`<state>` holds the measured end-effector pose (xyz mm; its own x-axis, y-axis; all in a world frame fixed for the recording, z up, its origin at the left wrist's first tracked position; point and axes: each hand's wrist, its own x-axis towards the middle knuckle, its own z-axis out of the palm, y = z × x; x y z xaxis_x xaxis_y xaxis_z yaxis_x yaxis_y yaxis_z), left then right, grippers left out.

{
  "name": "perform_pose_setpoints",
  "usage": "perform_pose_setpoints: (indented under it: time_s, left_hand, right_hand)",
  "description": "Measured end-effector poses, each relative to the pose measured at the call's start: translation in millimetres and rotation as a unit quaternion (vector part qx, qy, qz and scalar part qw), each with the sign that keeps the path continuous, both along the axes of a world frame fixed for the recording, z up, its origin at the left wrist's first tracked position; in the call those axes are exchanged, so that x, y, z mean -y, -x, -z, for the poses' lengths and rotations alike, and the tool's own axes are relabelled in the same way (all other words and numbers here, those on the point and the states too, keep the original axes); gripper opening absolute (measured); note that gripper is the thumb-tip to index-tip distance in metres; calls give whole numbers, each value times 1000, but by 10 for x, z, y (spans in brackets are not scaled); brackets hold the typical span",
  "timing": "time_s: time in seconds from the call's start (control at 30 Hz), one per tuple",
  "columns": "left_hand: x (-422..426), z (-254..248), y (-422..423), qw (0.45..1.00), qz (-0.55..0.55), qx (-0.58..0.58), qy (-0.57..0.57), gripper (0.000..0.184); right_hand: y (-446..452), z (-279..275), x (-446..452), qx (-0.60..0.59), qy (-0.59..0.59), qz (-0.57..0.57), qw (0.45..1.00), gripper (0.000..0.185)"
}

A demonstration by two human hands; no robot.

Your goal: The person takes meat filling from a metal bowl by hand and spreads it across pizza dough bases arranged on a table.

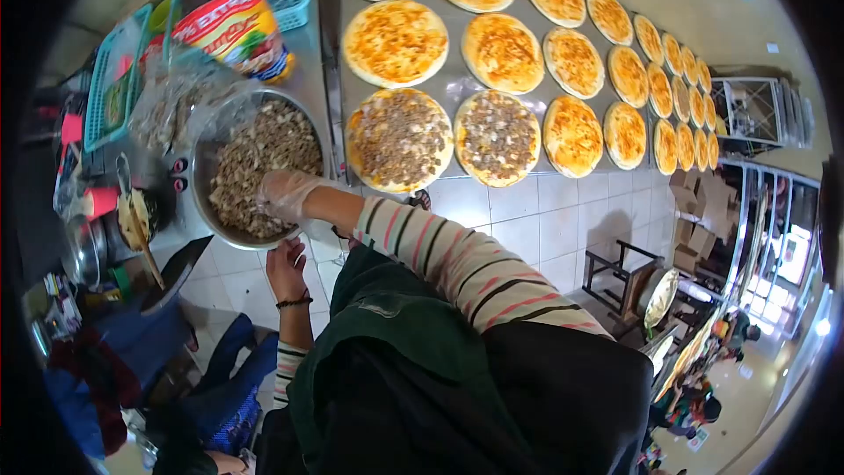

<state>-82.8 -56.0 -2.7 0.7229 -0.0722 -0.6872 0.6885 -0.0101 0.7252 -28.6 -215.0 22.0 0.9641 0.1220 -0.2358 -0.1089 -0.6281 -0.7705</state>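
Reaching over the near right rim of the wide metal bowl [201, 167], the right hand [286, 196], in a clear glove, rests at the crumbled brown topping [264, 145] inside. Its fingertips are partly lost in the crumbs, so I cannot tell whether that grip is spread or pinching some. The left hand [286, 271], bare, with a dark bracelet [294, 302] at the wrist, is just beside the bowl's near edge; its grip is loosely bent, the fingers slightly parted. Whether it touches the bowl, I cannot tell.

The bowl stands at the near end of the left metal tabletop [303, 57]. A clear plastic bag [163, 110] lies against its far left side, and a red and yellow packet [233, 31] is beyond it, near a teal basket [114, 92].

On the right, flat round breads [396, 42] with orange topping lie in rows on a grey surface [454, 86]. The two at the near left, a left round [399, 141] and a right round [497, 138], carry brown and pale crumbs.
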Motion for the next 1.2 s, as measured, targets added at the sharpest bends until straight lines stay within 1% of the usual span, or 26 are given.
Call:
perform_pose_setpoints:
  time_s: [0.03, 0.07, 0.13, 0.2, 0.23, 0.27, 0.3, 0.33, 0.37, 0.4, 0.43, 0.47, 0.5, 0.53, 0.57, 0.6, 0.63, 0.7, 0.77, 0.87, 0.9, 0.97, 1.03, 1.1, 1.13, 1.2]
  left_hand:
    - [-6, -5, 32, 1000, -6, -5, 7, 20]
    - [-4, -7, 68, 1000, 0, -5, 5, 20]
    - [30, -13, 135, 999, -19, -33, 9, 28]
    - [102, -26, 242, 999, -11, -32, -15, 27]
    - [137, -21, 304, 999, -11, -34, -38, 27]
    - [160, 2, 364, 999, 3, -32, -44, 28]
    - [200, 22, 423, 999, 5, -31, -43, 28]
    - [244, 40, 482, 998, 21, -34, -56, 28]
    - [292, 47, 536, 996, 36, -37, -70, 28]
    - [356, 46, 583, 996, 44, -40, -72, 27]
    - [423, 56, 630, 996, 43, -38, -74, 27]
    - [487, 74, 674, 994, 65, -33, -76, 26]
    - [542, 90, 711, 993, 88, -29, -78, 25]
    - [597, 100, 737, 992, 96, -26, -73, 22]
    - [652, 105, 763, 992, 96, -25, -75, 22]
    - [706, 104, 784, 992, 103, -19, -72, 21]
    - [752, 100, 804, 992, 109, -13, -69, 20]
    - [811, 74, 850, 991, 113, -1, -76, 20]
    - [837, 59, 876, 990, 116, 13, -81, 19]
    - [831, 57, 945, 989, 105, 11, -105, 19]
    - [832, 55, 964, 989, 101, 8, -107, 19]
    - [860, 58, 989, 990, 93, 7, -108, 18]
    - [853, 52, 1028, 991, 88, 10, -102, 18]
    - [822, 80, 1059, 991, 88, 8, -102, 20]
    - [814, 91, 1070, 991, 94, 8, -97, 22]
    - [806, 75, 1088, 991, 87, 7, -101, 22]
  right_hand:
    - [73, -59, 102, -14, -85, 28, 996, 18]
    - [149, -49, 282, 85, -96, 22, 992, 19]
    - [539, -292, 809, 106, -206, 38, 972, 24]
    - [1097, -312, 1233, 50, -404, 184, 895, 29]
    - [1438, -554, 1417, 179, -507, 202, 818, 29]
    - [1703, -389, 1642, 145, -548, 246, 786, 24]
    - [1996, -144, 1864, 64, -495, 331, 800, 22]
    - [2274, -68, 2078, 103, -382, 373, 839, 29]
    - [2521, 35, 2259, 68, -419, 446, 788, 27]
    - [2735, 146, 2440, 65, -362, 513, 776, 24]
    - [2917, 279, 2627, 50, -327, 538, 775, 21]
    - [3014, 407, 2736, 45, -285, 586, 757, 18]
    - [3028, 419, 2796, 45, -287, 586, 756, 18]
    - [3038, 428, 2866, -10, -88, 549, 831, 17]
    - [3045, 439, 2926, -65, 117, 484, 865, 17]
    - [3006, 539, 2913, -71, 169, 494, 850, 17]
    - [3008, 608, 2915, -70, 167, 495, 850, 17]
    - [2981, 670, 2896, -97, 253, 506, 819, 16]
    - [2947, 613, 2936, -107, 261, 509, 813, 17]
    - [2850, 438, 3116, -107, 53, 489, 864, 22]
    - [2796, 447, 3158, -107, 51, 487, 865, 22]
    - [2634, 476, 3294, -48, 189, 360, 913, 22]
    - [2472, 548, 3377, -13, 182, 330, 926, 22]
    - [2296, 640, 3418, -70, 264, 277, 921, 20]
    - [2242, 645, 3414, -101, 266, 267, 921, 19]
    - [2222, 601, 3417, -67, 295, 229, 925, 20]
